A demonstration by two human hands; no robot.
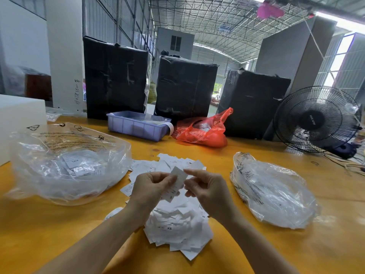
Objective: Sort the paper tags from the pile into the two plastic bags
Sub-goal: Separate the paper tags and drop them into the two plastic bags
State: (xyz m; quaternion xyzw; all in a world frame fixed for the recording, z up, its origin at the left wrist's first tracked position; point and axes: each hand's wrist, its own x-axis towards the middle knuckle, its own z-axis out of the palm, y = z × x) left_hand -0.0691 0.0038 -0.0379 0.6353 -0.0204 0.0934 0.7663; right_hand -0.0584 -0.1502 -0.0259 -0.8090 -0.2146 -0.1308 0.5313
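A pile of white paper tags (177,226) lies on the yellow table (59,234) in front of me, with more tags spread behind it. My left hand (152,189) and my right hand (205,189) are raised over the pile and together pinch a small stack of tags (177,183) between their fingertips. A large clear plastic bag (67,165) with tags inside, one marked XXL, sits to the left. A smaller clear plastic bag (272,192) lies to the right.
A lilac plastic bin (136,126) and a red plastic bag (203,131) stand at the table's back. Three black wrapped boxes (183,86) rise behind them. A black fan (316,119) stands at the right, a white box (17,123) at the left.
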